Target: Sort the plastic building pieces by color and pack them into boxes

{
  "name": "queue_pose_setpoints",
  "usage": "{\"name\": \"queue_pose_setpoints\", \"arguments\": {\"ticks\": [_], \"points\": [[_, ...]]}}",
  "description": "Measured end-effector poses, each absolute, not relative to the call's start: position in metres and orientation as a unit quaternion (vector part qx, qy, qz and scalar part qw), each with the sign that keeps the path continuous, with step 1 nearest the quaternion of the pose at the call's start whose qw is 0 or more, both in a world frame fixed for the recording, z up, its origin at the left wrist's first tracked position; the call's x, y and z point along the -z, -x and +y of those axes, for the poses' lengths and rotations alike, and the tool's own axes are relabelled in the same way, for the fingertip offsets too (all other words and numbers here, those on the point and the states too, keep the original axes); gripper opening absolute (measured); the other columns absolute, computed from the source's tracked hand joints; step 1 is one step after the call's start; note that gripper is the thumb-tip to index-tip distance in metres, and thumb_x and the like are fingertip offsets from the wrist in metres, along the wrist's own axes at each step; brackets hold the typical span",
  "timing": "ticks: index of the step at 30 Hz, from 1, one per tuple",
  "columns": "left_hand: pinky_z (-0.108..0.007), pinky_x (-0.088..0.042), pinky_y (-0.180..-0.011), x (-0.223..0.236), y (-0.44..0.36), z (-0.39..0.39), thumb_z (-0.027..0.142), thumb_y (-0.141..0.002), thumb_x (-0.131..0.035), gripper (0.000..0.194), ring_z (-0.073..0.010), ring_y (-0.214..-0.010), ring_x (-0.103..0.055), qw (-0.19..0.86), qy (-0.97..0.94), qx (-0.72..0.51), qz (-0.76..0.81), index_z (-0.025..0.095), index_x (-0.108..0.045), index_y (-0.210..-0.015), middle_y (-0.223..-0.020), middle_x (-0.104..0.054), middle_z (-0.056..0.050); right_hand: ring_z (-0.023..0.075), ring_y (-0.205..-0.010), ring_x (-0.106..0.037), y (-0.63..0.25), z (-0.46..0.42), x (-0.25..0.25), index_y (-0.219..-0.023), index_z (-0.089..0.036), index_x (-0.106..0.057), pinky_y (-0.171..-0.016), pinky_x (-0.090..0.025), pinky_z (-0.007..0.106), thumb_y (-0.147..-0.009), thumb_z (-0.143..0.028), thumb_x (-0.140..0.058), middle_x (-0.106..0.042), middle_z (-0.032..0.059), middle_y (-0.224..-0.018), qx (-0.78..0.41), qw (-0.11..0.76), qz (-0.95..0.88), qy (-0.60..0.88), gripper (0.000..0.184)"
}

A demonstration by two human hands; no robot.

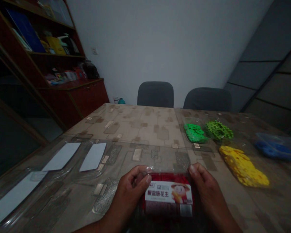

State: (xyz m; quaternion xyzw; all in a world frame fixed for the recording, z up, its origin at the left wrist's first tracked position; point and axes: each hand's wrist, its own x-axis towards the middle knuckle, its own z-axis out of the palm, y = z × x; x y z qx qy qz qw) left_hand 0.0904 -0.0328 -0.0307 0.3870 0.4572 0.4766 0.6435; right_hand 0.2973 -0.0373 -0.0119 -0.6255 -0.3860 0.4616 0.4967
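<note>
Left hand (pixel 132 194) and right hand (pixel 207 189) hold a red snack packet (pixel 168 194) by its two sides, fingers curled around its edges, at the near middle of a patterned table (pixel 145 129). Right of the packet lies a heap of yellow pieces (pixel 242 166), with two green piles (pixel 195 133) farther off and a clear bag of blue pieces (pixel 276 147) at far right. Three white cards (pixel 61 157) lie flat on the left, and two dark chairs (pixel 155 94) stand beyond the table.
</note>
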Motion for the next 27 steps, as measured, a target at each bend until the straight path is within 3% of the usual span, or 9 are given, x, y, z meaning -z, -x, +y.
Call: {"name": "queue_pose_setpoints", "arguments": {"ticks": [6,12,17,27], "points": [[-0.027,-0.053,-0.066,0.031,-0.088,-0.040,0.040,-0.084,-0.079,0.027,-0.0176,-0.072,-0.066,0.693,-0.354,-0.477,0.408,0.020,-0.064,-0.094,-0.080,-0.070,-0.002,0.0134,-0.052,-0.044,-0.295,-0.041,0.010,-0.070,-0.024,-0.047,-0.046,-0.038,0.023,-0.083,-0.069,-0.060,-0.045,-0.0062,-0.061,-0.454,0.498,-0.399,0.621,0.048],[-0.026,-0.052,-0.063,0.034,-0.088,-0.044,0.045,-0.082,-0.080,0.032,-0.0181,-0.069,-0.066,0.680,-0.369,-0.484,0.409,0.019,-0.065,-0.090,-0.079,-0.070,-0.003,0.0160,-0.057,-0.047,-0.296,-0.043,0.012,-0.071,-0.024,-0.055,-0.052,-0.040,0.025,-0.090,-0.062,-0.051,-0.049,-0.0040,-0.063,-0.424,0.499,-0.458,0.601,0.043],[-0.025,-0.050,-0.060,0.033,-0.086,-0.045,0.047,-0.080,-0.080,0.033,-0.0172,-0.067,-0.064,0.663,-0.393,-0.487,0.411,0.018,-0.066,-0.089,-0.075,-0.068,-0.002,0.0168,-0.059,-0.050,-0.295,-0.042,0.011,-0.068,-0.023,-0.059,-0.055,-0.039,0.026,-0.084,-0.052,-0.060,-0.051,-0.0036,-0.062,-0.385,0.491,-0.493,0.606,0.033],[-0.022,-0.042,-0.056,0.035,-0.087,-0.040,0.054,-0.075,-0.082,0.042,-0.0131,-0.059,-0.054,0.657,-0.393,-0.486,0.422,0.019,-0.060,-0.077,-0.066,-0.061,0.002,0.0162,-0.056,-0.045,-0.304,-0.034,0.016,-0.061,-0.025,-0.048,-0.052,-0.039,0.026,-0.087,-0.060,-0.056,-0.047,-0.0038,-0.061,-0.363,0.459,-0.544,0.601,0.045]]}}
